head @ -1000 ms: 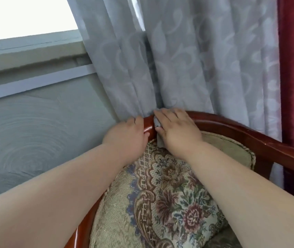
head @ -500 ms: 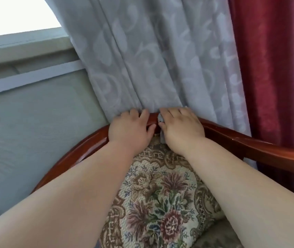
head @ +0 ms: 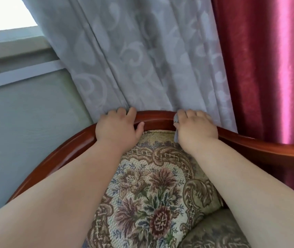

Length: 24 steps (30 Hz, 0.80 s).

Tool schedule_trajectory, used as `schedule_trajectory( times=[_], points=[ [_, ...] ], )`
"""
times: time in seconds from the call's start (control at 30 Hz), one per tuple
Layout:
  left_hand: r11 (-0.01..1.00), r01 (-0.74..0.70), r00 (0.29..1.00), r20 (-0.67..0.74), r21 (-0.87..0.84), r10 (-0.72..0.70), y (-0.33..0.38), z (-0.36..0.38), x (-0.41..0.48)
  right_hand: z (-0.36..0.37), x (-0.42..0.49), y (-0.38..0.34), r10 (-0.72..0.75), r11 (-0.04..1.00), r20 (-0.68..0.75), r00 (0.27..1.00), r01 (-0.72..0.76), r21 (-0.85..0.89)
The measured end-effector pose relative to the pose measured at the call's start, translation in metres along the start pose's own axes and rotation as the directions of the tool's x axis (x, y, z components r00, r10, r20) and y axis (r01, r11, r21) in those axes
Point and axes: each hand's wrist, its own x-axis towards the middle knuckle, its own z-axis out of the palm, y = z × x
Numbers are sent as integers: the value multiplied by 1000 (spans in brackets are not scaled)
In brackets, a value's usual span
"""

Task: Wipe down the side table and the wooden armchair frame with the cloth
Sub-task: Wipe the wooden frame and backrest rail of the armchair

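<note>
The armchair's curved red-brown wooden frame [head: 157,119] arcs across the middle of the head view. My left hand [head: 117,127] grips the top rail, fingers over the back edge and thumb on the front. My right hand [head: 195,127] presses a small grey cloth [head: 176,120] onto the rail a little to the right; only the cloth's left edge shows beside my thumb. A short stretch of bare rail lies between my hands. The side table is not in view.
A floral tapestry cushion [head: 148,190] leans against the chair back under my arms. A grey patterned curtain [head: 142,59] hangs right behind the rail, a dark red curtain [head: 267,68] to its right. A grey-green wall [head: 26,122] and window sill are at left.
My right hand has slid the cloth to the right along the top rail, away from my left hand, which keeps its hold. The view has shifted right and closer.
</note>
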Motion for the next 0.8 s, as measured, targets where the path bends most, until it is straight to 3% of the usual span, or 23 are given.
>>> schedule_trajectory(
  times=[0.13, 0.23, 0.3, 0.4, 0.5, 0.6, 0.7, 0.8],
  points=[
    [1000, 0, 1000, 7, 3, 0, -4, 3, -1, 0, 21, -46, -157, 983, -18, 987, 158, 91],
    [1000, -11, 1000, -9, 10, 11, -4, 6, -2, 4, 22, -50, -196, 972, -48, 979, 201, 123],
    [1000, -12, 1000, -19, 21, 12, -4, 7, -2, 2, 15, -28, -159, 981, -47, 986, 163, 109],
    [1000, 5, 1000, -30, 6, -5, -3, 10, -4, -4, -4, 24, 12, 998, 31, 999, -14, 55],
    [1000, -3, 999, -43, 16, 4, -3, 8, -4, -7, -38, 55, 101, 990, -28, 994, -103, -99],
    [998, -56, 997, -46, 38, 58, 5, -1, 1, -11, -46, 55, 158, 963, 40, 987, -145, -229],
    [991, -132, 990, 59, 29, 130, 44, -18, 16, -15, -30, 45, 183, 959, 111, 977, -153, -239],
    [960, -248, 943, 192, -132, 270, 98, -29, 47, -15, -19, 40, 141, 978, 146, 979, -116, -171]
  ],
)
